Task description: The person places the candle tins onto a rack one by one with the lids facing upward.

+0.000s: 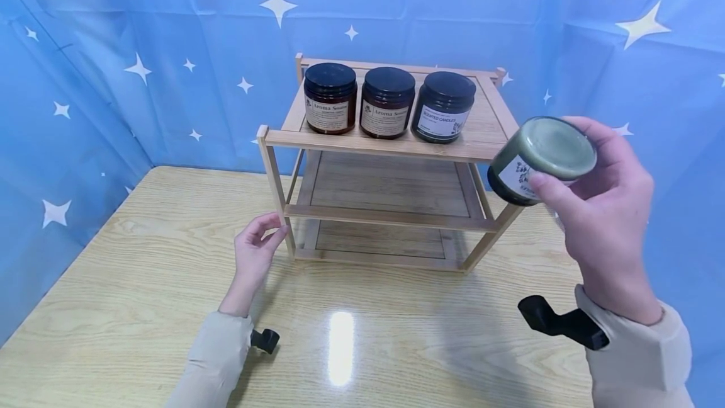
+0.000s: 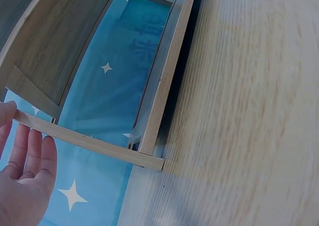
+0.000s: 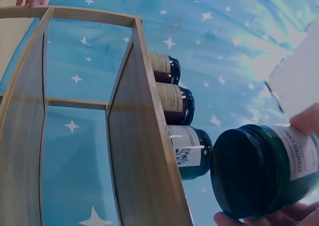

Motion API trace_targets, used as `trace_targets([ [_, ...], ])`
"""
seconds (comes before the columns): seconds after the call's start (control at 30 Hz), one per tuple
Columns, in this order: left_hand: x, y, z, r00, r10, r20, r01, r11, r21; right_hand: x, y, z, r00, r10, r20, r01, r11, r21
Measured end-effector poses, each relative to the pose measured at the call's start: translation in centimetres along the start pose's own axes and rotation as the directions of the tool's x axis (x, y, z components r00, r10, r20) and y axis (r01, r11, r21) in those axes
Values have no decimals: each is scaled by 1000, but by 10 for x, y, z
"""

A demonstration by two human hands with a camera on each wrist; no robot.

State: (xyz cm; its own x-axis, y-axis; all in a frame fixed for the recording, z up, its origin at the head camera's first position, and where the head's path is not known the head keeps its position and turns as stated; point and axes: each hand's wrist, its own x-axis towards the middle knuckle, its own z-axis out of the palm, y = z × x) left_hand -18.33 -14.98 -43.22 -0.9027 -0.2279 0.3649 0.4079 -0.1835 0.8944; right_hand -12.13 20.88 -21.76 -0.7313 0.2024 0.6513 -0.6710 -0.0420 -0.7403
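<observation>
My right hand (image 1: 614,206) grips a green glass candle jar (image 1: 557,147) in the air off the right end of a wooden shelf (image 1: 391,216). The jar is tilted upside down, its base facing up and its black lid (image 3: 239,173) pointing down. Part of its white label shows. At the shelf's front left post, my left hand (image 1: 257,247) pinches the wood between thumb and fingers (image 2: 49,159). On the top tier stand an amber candle jar (image 1: 330,99), a second amber candle jar (image 1: 387,104) and a dark green candle jar (image 1: 443,109), all upright with black lids.
The shelf stands on a light wood-grain table (image 1: 141,307), with two lower tiers below its top. A blue curtain (image 1: 198,68) with white stars hangs behind and at both sides. Black wrist mounts (image 1: 563,323) stick out from the sleeves.
</observation>
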Motion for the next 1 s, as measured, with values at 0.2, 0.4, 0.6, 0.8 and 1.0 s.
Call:
trace_targets([
  [0.2, 0, -1, 0, 1000, 0, -1, 0, 1000, 8, 18, 4, 1, 999, -35, -19, 36, 996, 78],
  [0.4, 0, -1, 0, 1000, 8, 5, -8, 1000, 19, 36, 5, -1, 999, 1, -48, 3, 997, 78],
  [0.6, 0, -2, -1, 1000, 6, -3, -6, 1000, 17, 50, 7, -3, 995, 34, -96, -30, 999, 43],
  [0.8, 0, -2, -1, 1000, 4, -6, -3, 999, 44, 59, 8, -6, 991, 67, -117, -77, 994, -75],
  [1.0, 0, -1, -1, 1000, 9, -4, -9, 999, 36, 64, 9, -7, 994, 77, -80, -83, 994, -77],
])
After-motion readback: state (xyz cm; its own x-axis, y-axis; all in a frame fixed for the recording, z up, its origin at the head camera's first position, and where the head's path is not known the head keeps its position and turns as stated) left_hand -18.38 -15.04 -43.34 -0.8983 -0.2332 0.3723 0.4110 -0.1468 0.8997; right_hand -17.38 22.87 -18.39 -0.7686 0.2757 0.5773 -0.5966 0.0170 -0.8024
